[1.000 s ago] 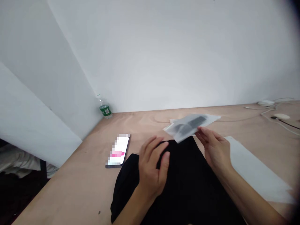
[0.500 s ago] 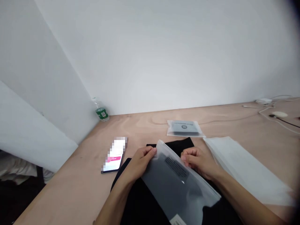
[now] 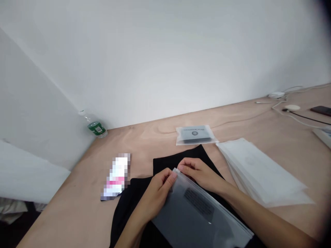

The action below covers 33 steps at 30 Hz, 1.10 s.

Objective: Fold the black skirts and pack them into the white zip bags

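Observation:
A frosted zip bag with dark contents and a block of printed text lies slanted over black cloth. My left hand is closed on the bag's upper left corner, thumb on top. My right hand pinches the same corner from the other side, fingertips at the end of the zip edge. A small pale piece, which looks like the zip slider, shows between the two hands. The bag's lower end runs out of view.
A lit phone lies to the left, a water bottle in the back corner. Behind my hands lies a smaller frosted pouch. Several flat frosted bags are stacked on the right; cables and a dark phone lie beyond.
My right hand has moved up along the bag's zip edge to the corner beside my left hand. My left hand still holds that corner. The view has tilted and shifted right.

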Each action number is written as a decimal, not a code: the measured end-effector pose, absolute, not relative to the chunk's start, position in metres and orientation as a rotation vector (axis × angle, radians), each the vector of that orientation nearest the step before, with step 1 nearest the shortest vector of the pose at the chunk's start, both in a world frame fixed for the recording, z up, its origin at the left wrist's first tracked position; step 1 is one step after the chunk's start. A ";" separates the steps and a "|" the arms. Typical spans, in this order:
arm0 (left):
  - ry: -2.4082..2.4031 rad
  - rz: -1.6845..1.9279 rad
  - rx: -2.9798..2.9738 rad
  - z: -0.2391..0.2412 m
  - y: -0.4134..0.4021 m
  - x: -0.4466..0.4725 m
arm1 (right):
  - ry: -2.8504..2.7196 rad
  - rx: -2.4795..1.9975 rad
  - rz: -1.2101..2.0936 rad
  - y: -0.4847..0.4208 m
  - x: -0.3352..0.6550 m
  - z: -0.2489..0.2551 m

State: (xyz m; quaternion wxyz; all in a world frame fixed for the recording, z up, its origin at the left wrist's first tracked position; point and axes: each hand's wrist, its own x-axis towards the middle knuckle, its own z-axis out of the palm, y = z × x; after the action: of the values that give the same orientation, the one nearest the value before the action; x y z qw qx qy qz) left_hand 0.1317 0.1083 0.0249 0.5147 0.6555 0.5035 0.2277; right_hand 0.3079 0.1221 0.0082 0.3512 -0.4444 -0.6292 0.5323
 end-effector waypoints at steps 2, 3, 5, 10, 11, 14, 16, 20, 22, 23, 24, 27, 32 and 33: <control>1.206 0.564 1.589 0.023 0.108 0.136 | -1.626 -1.135 1.408 0.121 0.307 0.007; 1.209 0.581 1.594 0.023 0.107 0.137 | -1.630 -1.132 1.415 0.122 0.307 0.007; 1.223 0.632 1.591 0.023 0.107 0.140 | -1.649 -1.134 1.404 0.122 0.307 0.007; 1.341 0.812 1.468 0.023 0.116 0.130 | -1.739 -1.131 1.405 0.126 0.319 0.010; 1.382 0.854 1.428 0.023 0.118 0.124 | -1.749 -1.134 1.414 0.127 0.323 0.011; 1.496 0.991 1.309 0.023 0.127 0.107 | -1.772 -1.153 1.414 0.131 0.341 0.016; 1.556 1.095 1.240 0.024 0.132 0.097 | -1.759 -1.166 1.398 0.134 0.353 0.018; 1.638 1.293 1.105 0.027 0.136 0.089 | -1.599 -1.180 1.431 0.139 0.364 0.018; 1.658 1.397 1.013 0.027 0.137 0.093 | -1.325 -1.128 1.465 0.140 0.359 0.014; 1.656 1.447 0.964 0.027 0.136 0.097 | -1.141 -1.078 1.486 0.140 0.354 0.012; 1.650 1.486 0.917 0.026 0.135 0.102 | -0.961 -1.016 1.523 0.139 0.348 0.009; 1.418 1.479 0.884 0.024 0.127 0.120 | -0.642 -0.837 1.724 0.134 0.328 0.003; 1.097 1.222 1.005 0.017 0.113 0.132 | -0.510 -0.833 1.819 0.127 0.315 -0.002; 1.112 1.244 1.033 0.016 0.112 0.131 | -0.508 -0.852 1.803 0.127 0.317 -0.002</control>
State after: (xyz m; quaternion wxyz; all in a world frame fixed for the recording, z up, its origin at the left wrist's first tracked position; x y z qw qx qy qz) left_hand 0.1310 0.1122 0.0158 0.5562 0.4374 0.4710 0.5267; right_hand 0.3165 0.1272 -0.0021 0.5158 -0.3545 -0.2117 0.7507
